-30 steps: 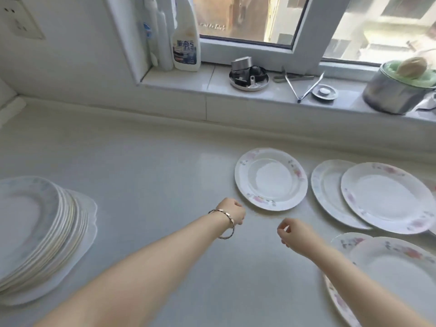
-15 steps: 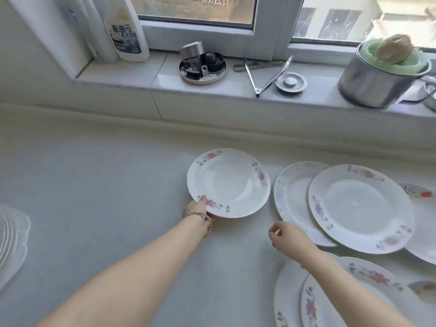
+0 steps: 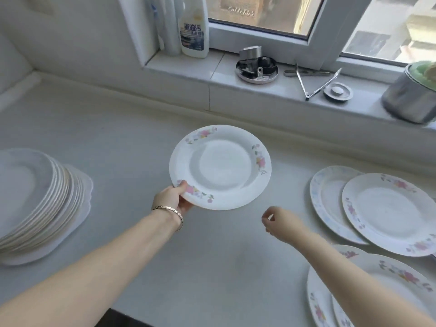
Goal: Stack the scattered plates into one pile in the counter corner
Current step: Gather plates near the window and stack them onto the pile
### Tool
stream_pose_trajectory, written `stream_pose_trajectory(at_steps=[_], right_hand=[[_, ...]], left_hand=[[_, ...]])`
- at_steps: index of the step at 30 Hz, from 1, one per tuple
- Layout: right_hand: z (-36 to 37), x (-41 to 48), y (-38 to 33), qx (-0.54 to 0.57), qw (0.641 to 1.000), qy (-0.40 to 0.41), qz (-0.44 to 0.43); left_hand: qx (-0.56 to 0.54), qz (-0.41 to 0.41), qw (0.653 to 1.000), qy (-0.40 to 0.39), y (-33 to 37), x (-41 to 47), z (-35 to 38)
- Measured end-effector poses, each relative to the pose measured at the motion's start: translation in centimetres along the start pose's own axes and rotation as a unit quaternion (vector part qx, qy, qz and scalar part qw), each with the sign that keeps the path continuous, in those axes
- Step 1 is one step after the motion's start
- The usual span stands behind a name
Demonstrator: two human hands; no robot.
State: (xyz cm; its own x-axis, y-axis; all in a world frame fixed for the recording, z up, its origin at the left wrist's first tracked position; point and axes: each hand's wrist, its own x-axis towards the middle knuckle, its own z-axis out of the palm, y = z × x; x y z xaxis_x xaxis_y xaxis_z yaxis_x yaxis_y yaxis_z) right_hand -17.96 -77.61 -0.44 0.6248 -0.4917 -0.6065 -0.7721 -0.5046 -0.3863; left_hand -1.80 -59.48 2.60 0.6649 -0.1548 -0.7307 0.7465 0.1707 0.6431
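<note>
— Over the middle of the bench, what is the left hand doing?
— It grips a flowered plate by its near-left rim, thumb on top, the other fingers underneath. The plate is tilted a little and seems lifted clear of the bench, though I cannot tell for certain. A bracelet sits on that wrist.

— And the right hand?
— It hangs empty, near the plate's right edge but not touching it, fingers loosely curled toward the thumb and pinching nothing.

— Where is the pile?
— At the left edge: a stack of plates resting on a wavy-edged white tray, well apart from the held plate.

— What about the rest?
— On the right, two overlapping plates, and more overlapping plates at the near right corner, partly under the right forearm.

— Anything on the far side?
— On the windowsill, a spray bottle, a round metal dish of small parts, tongs, a drain plug and a steel pot.
</note>
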Motion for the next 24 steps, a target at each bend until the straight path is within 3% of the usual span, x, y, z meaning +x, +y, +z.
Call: stream_pose_trajectory(at_steps=[8, 14, 24], right_hand=[[6.3, -1.9, -15.6, -0.057, 0.996, 0.017, -0.065], [12.2, -2.6, -26.3, -0.073, 0.992, 0.029, -0.103], [17.5, -3.1, -33.9, -0.104, 0.986, 0.013, -0.127]], left_hand=[[-0.042, 0.110, 0.993, 0.032, 11.6, -1.7, -16.2], [-0.040, 0.145, 0.985, 0.080, 17.9, -0.8, -28.5], [-0.046, 0.123, 0.979, 0.154, 19.9, 1.7, -38.2]])
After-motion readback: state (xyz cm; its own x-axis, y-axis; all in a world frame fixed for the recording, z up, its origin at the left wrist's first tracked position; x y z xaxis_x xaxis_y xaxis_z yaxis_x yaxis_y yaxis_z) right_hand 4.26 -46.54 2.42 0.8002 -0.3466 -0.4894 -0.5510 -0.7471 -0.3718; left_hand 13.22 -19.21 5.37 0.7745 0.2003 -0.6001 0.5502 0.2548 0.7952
